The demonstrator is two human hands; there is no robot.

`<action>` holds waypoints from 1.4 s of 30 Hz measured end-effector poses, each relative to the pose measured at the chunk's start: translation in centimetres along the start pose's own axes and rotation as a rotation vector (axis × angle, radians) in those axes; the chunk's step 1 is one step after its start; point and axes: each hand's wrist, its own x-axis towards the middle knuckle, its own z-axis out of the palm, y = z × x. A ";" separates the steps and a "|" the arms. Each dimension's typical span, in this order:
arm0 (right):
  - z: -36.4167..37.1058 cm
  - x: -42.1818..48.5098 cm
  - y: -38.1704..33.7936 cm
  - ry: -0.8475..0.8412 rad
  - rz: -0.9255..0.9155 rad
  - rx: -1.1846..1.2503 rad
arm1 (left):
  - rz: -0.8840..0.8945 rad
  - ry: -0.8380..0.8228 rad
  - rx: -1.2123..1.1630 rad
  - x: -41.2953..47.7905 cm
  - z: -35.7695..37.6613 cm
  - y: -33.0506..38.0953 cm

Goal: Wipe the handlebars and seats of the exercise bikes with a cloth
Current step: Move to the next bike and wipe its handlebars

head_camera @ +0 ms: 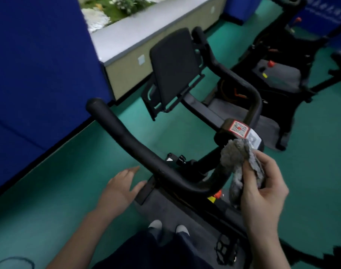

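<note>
Cloth (241, 164), bunched and pinched in the right hand (263, 189) against the handlebar (146, 152) centre, may slip or skip the near grip; left hand (121, 187) hovers spread, empty.

Left hand (120, 188), lower centre-left of the frame: bare forearm entering from the bottom edge, palm down, fingers extended and loosely spread, grasping nothing. Right hand (263, 188), lower right: forearm rising from the bottom edge, wrist flexed, fingers and thumb curled around a bunched grey cloth (241, 162).
</note>
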 end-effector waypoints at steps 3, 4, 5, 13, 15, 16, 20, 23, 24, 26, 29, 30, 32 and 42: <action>1.3 1.8 -0.3 -0.163 -0.049 0.057 | -0.086 0.100 -0.061 -1.4 -0.2 0.3; 1.6 2.4 -0.3 -0.221 -0.061 0.076 | -0.120 0.135 -0.084 -1.9 -0.1 0.6; 1.8 3.0 -0.1 -0.281 -0.068 0.090 | -0.162 0.174 -0.113 -2.5 -0.1 0.9; 4.1 5.8 -0.1 -0.730 -0.212 0.123 | -0.310 0.581 -0.321 -4.7 -2.2 5.0; 5.2 5.5 -1.1 -0.792 -0.266 0.149 | -0.287 0.684 -0.378 -4.5 -3.8 5.8; 5.8 5.5 -1.7 -0.812 -0.299 0.165 | -0.274 0.735 -0.416 -4.3 -4.8 6.2; 9.3 6.0 -5.1 -0.807 -0.460 0.220 | -0.222 0.873 -0.552 -3.1 -8.1 7.0; 12.9 6.7 -7.9 -0.829 -0.561 0.213 | -0.207 0.907 -0.625 -2.1 -9.5 6.8; 14.2 6.9 -8.9 -0.845 -0.610 0.182 | -0.199 0.919 -0.632 -1.8 -9.8 6.7; 16.8 7.1 -10.5 -0.883 -0.714 0.118 | -0.171 0.944 -0.646 -1.3 -10.1 6.6; 20.1 7.2 -12.3 -0.965 -0.913 -0.004 | -0.155 0.984 -0.739 -0.8 -10.2 6.7; 20.9 7.2 -12.6 -1.043 -0.979 -0.061 | -0.159 0.991 -0.802 -0.6 -10.2 6.8; 21.8 7.2 -12.8 -1.218 -1.051 -0.173 | -0.163 0.989 -0.954 -0.3 -10.3 6.9; 22.3 6.8 -12.3 -1.014 -0.727 -0.271 | -0.115 0.901 -1.288 -0.6 -10.8 6.9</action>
